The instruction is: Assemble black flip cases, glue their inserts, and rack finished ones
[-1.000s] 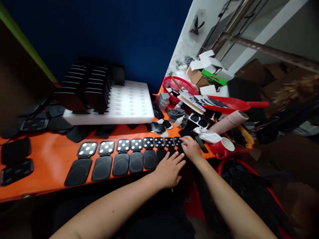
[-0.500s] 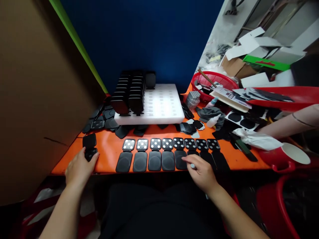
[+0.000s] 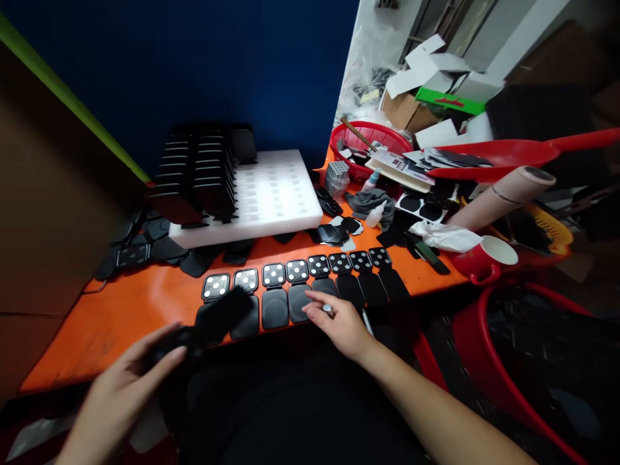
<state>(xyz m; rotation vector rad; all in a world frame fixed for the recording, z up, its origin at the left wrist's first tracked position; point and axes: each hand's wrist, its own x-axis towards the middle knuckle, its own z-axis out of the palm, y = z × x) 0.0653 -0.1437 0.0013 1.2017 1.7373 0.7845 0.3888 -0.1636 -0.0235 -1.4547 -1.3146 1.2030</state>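
Observation:
My left hand (image 3: 140, 371) grips a black hinged piece (image 3: 225, 315), blurred, raised at the table's front edge over the left end of a row. That row holds several black hinged units, each with a silver-dotted square (image 3: 274, 274) behind and a dark pad (image 3: 274, 309) in front. My right hand (image 3: 339, 318) has its fingers wrapped round a slim pen-like tool (image 3: 367, 321), its fingertips over a pad mid-row. Behind stands a white foam block (image 3: 271, 200) with upright black pieces (image 3: 213, 184) in its left slots.
Black parts (image 3: 133, 255) lie left of the foam block. On the right are a red basket (image 3: 387, 135), a small bottle (image 3: 376, 214), a grey cloth, a red mug (image 3: 477, 261) and a pink tumbler (image 3: 504, 197). A cardboard box (image 3: 48, 258) borders the left.
The view has turned right. My left hand has lifted the black hinged piece off the table and brought it toward the row. My right hand stays over the row, still with the tool.

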